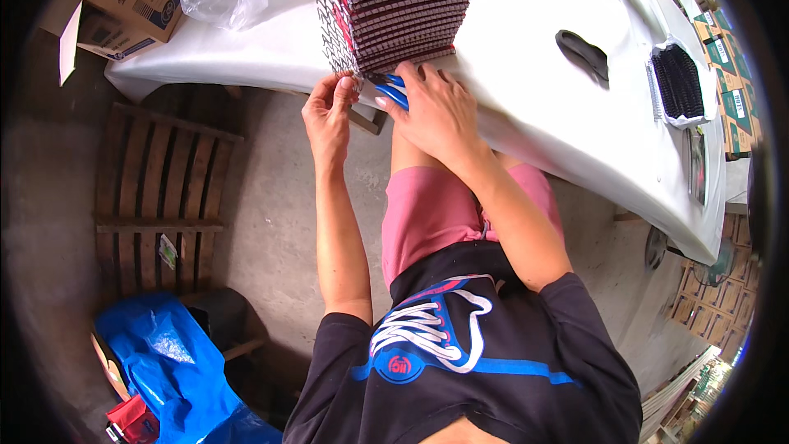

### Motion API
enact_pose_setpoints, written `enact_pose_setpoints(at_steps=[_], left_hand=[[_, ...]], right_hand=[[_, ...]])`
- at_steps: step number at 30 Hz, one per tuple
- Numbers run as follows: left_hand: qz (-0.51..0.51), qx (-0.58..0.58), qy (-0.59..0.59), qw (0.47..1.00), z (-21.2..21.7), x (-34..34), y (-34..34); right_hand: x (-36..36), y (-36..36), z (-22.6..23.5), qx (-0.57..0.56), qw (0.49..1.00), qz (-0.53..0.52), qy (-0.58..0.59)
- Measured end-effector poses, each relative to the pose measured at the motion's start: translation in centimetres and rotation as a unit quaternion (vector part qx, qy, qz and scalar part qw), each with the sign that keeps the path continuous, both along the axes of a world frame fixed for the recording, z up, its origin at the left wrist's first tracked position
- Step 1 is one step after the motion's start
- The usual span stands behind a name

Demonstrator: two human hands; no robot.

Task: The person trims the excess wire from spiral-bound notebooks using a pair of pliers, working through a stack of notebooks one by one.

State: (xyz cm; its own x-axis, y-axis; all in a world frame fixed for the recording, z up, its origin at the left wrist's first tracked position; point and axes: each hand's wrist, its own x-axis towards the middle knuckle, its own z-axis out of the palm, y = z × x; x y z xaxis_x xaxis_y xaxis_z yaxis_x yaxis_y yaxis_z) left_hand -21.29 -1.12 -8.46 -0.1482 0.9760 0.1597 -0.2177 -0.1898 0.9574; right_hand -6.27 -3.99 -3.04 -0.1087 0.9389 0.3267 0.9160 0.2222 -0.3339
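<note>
A: Where's the blue-handled tool (pixel 393 89)?

B: At the white table (pixel 526 107) edge, just at six o'clock from the tall stack of wire-bound books (pixel 403 8). The right hand (pixel 436 111) lies over it, fingers clasped around the handles.

A: And the left hand (pixel 329 111)?

B: At nine o'clock from the tool, fingertips pinching the loose wire coil (pixel 325 25) at the stack's bottom corner.

A: Anything else nearby?

B: A black brush (pixel 678 80) at three o'clock.

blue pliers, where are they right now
In the head view the blue pliers sit at the near edge of the white table, under the right hand, just below the tall stack of wire-bound pads.
</note>
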Motion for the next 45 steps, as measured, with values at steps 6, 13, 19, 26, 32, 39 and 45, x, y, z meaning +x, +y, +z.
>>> enact_pose_setpoints(at_steps=[6, 13, 19, 26, 32, 39, 45], left_hand=[[-0.002, 0.0, -0.004, 1.0, -0.3, -0.2, 0.1], [0.014, 0.001, 0.023, 1.0, -0.4, -0.3, 0.1], [0.012, 0.007, 0.016, 1.0, -0.5, -0.2, 0.1], [-0.004, 0.016, 0.059, 0.998, -0.2, -0.5, -0.1], [-0.057, 0.017, 0.043, 0.997, 0.3, -1.1, -0.4], [-0.047, 0.01, 0.043, 0.998, 0.2, -0.9, -0.3], [-0.038, 0.017, 0.044, 0.998, 0.1, -1.0, -0.1]], right_hand=[[0.0, -0.3, 0.4, -0.033, 0.999, 0.004, 0.001], [-0.4, -0.4, 0.2, -0.012, 1.0, -0.004, -0.006], [0.0, 0.4, -0.1, -0.017, 1.0, 0.014, -0.014], [0.7, -0.3, 0.3, -0.05, 0.998, 0.011, -0.021], [0.8, -0.6, 0.2, 0.066, 0.997, -0.026, -0.037], [0.0, -0.2, 0.0, 0.04, 0.998, -0.026, -0.036], [-0.1, -0.2, 0.1, 0.024, 1.0, -0.015, -0.004]])
